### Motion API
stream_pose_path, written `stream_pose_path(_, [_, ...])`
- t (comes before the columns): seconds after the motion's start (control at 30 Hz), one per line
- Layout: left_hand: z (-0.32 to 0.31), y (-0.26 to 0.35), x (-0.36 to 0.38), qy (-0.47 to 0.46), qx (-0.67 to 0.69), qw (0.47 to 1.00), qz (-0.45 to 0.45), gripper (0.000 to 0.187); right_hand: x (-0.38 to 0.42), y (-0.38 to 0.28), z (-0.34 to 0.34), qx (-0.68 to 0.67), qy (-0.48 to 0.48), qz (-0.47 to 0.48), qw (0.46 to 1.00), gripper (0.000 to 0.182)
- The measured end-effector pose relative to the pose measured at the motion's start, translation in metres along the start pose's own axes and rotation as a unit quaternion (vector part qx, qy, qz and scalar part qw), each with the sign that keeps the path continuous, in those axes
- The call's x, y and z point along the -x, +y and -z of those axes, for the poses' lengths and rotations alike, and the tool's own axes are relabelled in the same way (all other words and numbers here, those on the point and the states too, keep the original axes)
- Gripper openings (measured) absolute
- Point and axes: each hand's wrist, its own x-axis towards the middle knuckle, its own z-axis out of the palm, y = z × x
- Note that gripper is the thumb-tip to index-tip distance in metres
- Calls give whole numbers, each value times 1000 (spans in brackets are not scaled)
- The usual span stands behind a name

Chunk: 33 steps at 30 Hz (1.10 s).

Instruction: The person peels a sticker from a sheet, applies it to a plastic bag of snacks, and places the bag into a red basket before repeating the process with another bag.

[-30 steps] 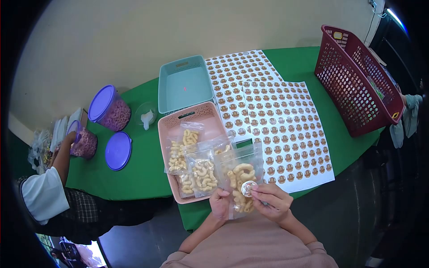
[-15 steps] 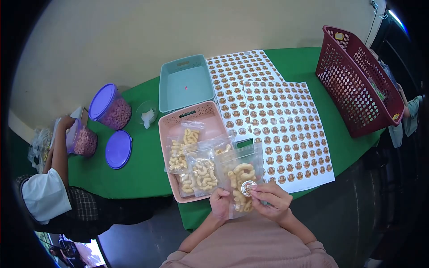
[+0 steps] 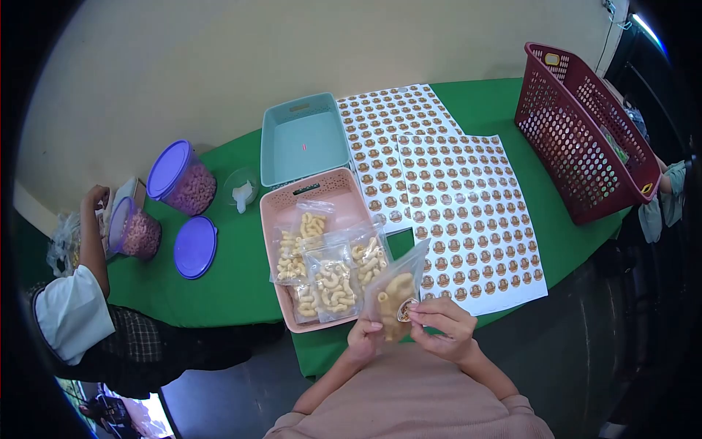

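A clear bag of curled snacks (image 3: 397,287) is gripped at its lower left by my left hand (image 3: 364,338), thumb across its front. The bag tilts, its top leaning to the right. My right hand (image 3: 447,328) pinches a round printed sticker (image 3: 406,311) between thumb and fingers, right at the bag's front. Just beyond my left hand, a pink basket (image 3: 282,311) holds several similar filled bags (image 3: 334,285). Beyond my right hand lie sheets of round stickers (image 3: 482,219).
Behind the pink basket stands a teal basket (image 3: 303,139). A tall maroon basket (image 3: 578,139) is at the right. Purple-lidded tubs (image 3: 191,186), a loose lid (image 3: 195,247) and a small bowl (image 3: 243,192) stand at left, where another person's arm (image 3: 92,238) reaches over the table.
The bag has turned in my left hand, from nearly facing me to a slanted angle. The sticker stays pinched in my right hand beside it. The other person's hand at left has shifted.
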Motion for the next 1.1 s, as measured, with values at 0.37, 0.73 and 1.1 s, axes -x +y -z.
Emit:
stream_pose_path(0.37, [-4, 5, -4, -62, -65, 993, -71, 69, 2, -2, 1, 49, -47, -18, 998, 24])
stream_pose_path(0.73, [-6, 0, -11, -71, 94, 992, -44, 64, 16, -12, 4, 127, -85, 7, 988, 32])
stream_pose_path(1.1, [1, -13, -7, 44, -41, 998, 36, 47, 45, 15, 2, -137, 40, -324, 935, 45])
